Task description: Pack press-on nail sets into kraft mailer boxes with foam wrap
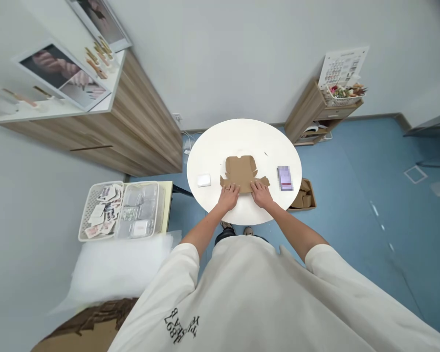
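Cardboard blank (241, 168) lies spread out on the smooth white counter (242, 134), brown, matte, its flaps notched and angular. Left hand (229, 196) and right hand (261, 195), apart, touch its near edge; whether they clamp it I cannot tell. Folding seems underway; even pressure there looks called for next.

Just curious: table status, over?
Left hand and right hand on cardboard, near edge. Cardboard lies unfolded on table. White item left, purple item right, both apart.
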`<state>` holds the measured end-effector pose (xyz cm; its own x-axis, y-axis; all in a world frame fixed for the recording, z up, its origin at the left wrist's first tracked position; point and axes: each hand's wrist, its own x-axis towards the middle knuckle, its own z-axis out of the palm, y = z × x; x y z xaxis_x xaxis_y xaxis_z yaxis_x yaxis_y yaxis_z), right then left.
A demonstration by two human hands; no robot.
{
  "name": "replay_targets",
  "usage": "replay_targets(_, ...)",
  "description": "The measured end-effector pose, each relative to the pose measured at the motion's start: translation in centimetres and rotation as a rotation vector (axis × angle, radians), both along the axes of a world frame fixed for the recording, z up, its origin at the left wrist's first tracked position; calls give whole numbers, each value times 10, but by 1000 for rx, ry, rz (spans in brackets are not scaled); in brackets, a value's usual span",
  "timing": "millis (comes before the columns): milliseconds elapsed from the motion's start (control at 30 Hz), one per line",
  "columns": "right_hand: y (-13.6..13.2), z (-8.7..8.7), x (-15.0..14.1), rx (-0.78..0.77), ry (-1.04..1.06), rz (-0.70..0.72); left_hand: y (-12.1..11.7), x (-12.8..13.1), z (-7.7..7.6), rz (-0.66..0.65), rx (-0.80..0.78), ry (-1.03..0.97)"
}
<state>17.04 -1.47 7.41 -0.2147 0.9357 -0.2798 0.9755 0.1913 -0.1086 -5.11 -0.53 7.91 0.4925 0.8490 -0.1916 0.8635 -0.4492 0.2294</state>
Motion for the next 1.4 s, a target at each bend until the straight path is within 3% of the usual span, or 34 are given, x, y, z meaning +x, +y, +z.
replay_targets(200,20,-14,-24,-193,37,-18,31,-23,-25,-66,-113,50)
replay_targets(467,26,-33,-26,-291,62,-28,47,-24,-33,-183,-217,40)
replay_targets(733,27,-51,-11,-325,58,35,45,-22,-50,-89,-272,123)
replay_targets(967,40,-51,2,-328,131,52,56,-24,-52,-53,-335,113)
replay_targets(1233,60,-41,5,-368,137,26,68,13,-39,-59,-291,98)
replay_targets(1400,66,-28,5,-339,158,45,76,21,-37,-2,-406,68)
